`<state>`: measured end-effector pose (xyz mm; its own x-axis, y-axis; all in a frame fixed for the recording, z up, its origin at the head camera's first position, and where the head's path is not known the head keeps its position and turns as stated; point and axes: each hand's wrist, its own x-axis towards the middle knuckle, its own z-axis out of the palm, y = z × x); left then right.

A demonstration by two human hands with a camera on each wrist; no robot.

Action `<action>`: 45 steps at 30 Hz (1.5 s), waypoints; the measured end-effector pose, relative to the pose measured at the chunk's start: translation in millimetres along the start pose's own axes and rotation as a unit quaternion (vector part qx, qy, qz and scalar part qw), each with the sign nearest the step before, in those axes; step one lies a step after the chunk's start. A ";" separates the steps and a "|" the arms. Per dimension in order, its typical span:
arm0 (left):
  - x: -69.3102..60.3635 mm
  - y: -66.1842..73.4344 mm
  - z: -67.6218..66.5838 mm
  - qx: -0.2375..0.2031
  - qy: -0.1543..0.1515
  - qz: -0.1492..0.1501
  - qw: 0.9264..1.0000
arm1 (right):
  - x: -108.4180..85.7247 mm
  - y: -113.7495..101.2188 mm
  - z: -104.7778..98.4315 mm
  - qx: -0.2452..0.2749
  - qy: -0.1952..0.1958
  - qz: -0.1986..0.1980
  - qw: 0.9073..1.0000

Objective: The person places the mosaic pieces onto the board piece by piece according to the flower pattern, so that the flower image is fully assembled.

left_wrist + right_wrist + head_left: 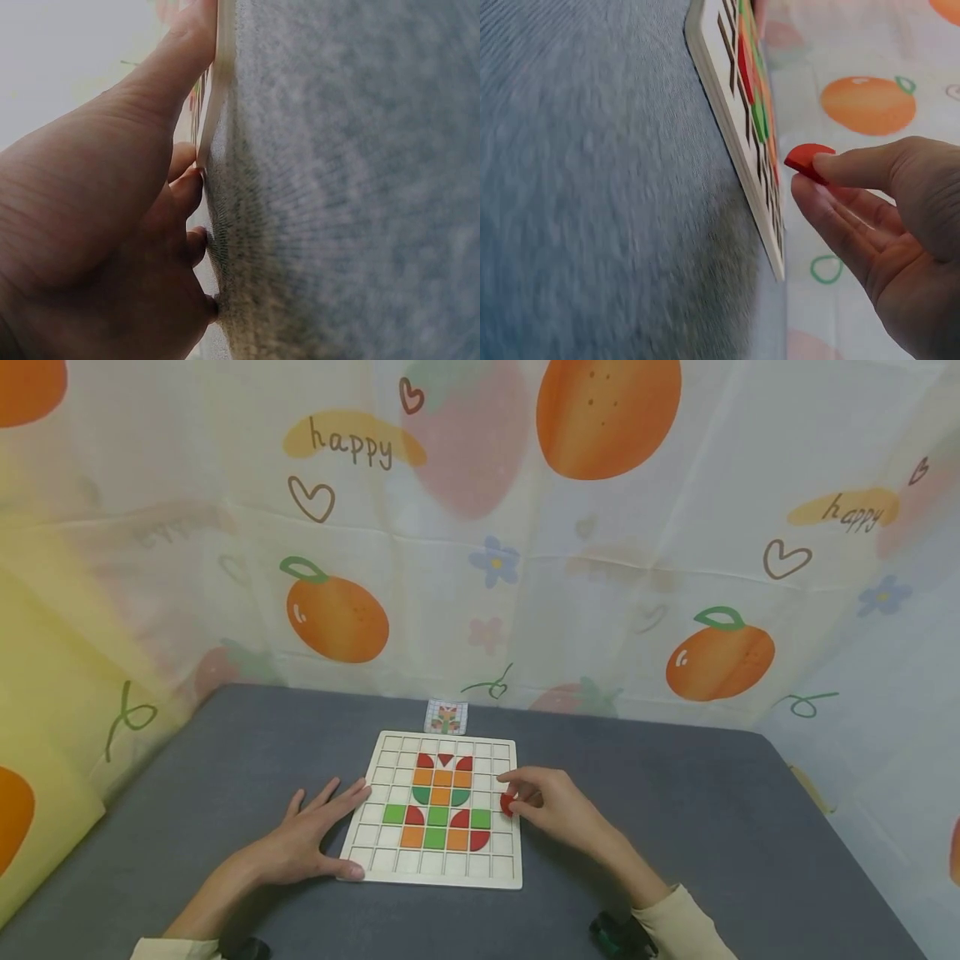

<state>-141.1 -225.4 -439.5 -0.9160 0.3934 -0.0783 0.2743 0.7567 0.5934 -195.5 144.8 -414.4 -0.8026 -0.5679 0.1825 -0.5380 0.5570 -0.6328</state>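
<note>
A white square grid board [495,860] lies on the dark table, with red, orange and green tiles set in its cells as a flower-like pattern. My left hand [303,839] rests along the board's left edge, fingers spread and straight, thumb at the near corner. In the left wrist view, the thumb [161,75] lies against the board's rim. Over the board's right edge, my right hand [558,806] pinches a red tile with a curved side [810,161] between thumb and fingers. The right wrist view shows this tile held apart from the board's surface.
A small pattern card [446,717] lies just behind the board, showing a similar flower. The grey-blue tabletop [675,793] extends around the board. A white cloth [600,610] printed with oranges hangs behind the table. Dark wrist devices [621,935] sit near both sleeves.
</note>
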 end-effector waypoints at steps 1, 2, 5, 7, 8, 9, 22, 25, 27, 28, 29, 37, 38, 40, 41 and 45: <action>-0.3 -0.2 -0.2 0.001 0.001 0.002 1.000 | 1.5 -1.1 2.1 0.002 -0.001 -0.003 1.000; -0.4 -0.5 -0.3 0.003 0.002 0.004 1.000 | 2.8 -2.1 3.9 0.005 -0.002 -0.003 1.000; -0.5 -0.7 -0.6 0.005 0.002 -0.001 1.000 | 6.5 -4.8 9.6 0.012 -0.002 -0.003 1.000; 0.1 -0.7 -0.6 0.005 0.001 -0.001 1.000 | 8.2 -6.7 12.7 0.014 -0.004 -0.005 1.000; 0.5 -0.5 -0.5 0.006 0.000 0.000 1.000 | 9.1 -7.5 14.2 0.016 -0.005 -0.005 1.000; 0.7 -0.4 -0.4 0.005 0.000 -0.002 1.000 | 10.1 -8.5 15.8 0.016 -0.005 -0.007 1.000; 1.9 -0.4 -3.8 -0.007 0.007 0.023 1.000 | 32.0 -25.7 32.3 0.043 -0.017 -0.022 0.999; 1.2 -2.7 -2.1 -0.010 0.007 0.031 0.999 | 35.6 -29.2 37.6 0.055 -0.017 -0.022 0.998; 0.7 -3.9 -0.5 -0.014 0.007 0.029 0.999 | 37.8 -32.5 41.2 0.061 -0.017 -0.020 0.998; 0.5 -4.3 0.0 -0.015 0.008 0.031 0.999 | 38.9 -34.4 43.0 0.062 -0.018 -0.017 0.998; 0.5 -5.0 0.7 -0.014 0.009 0.031 0.999 | 40.4 -36.2 44.5 0.065 -0.018 -0.015 0.998; 1.0 -4.5 -1.1 -0.008 0.010 0.028 1.000 | 57.4 -54.1 60.9 0.076 -0.044 -0.023 0.996; 0.7 -4.3 -1.3 -0.006 0.010 0.028 1.000 | 59.4 -56.1 63.5 0.077 -0.049 -0.025 0.996; 0.0 -3.8 -1.4 -0.005 0.009 0.028 1.000 | 62.8 -59.9 68.4 0.080 -0.057 -0.027 0.995; -0.3 -3.7 -1.2 -0.005 0.009 0.029 1.000 | 64.2 -61.9 70.7 0.080 -0.059 -0.030 0.995; -1.4 -3.7 -0.5 -0.005 0.009 0.030 1.000 | 67.5 -69.8 78.1 0.078 -0.075 -0.042 0.993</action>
<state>-141.0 -229.0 -441.2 -0.9036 0.4274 -0.0279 0.3255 0.7276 0.6038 -192.0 20.2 -416.6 -0.7037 -0.6979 0.1327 -0.5448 0.4103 -0.7313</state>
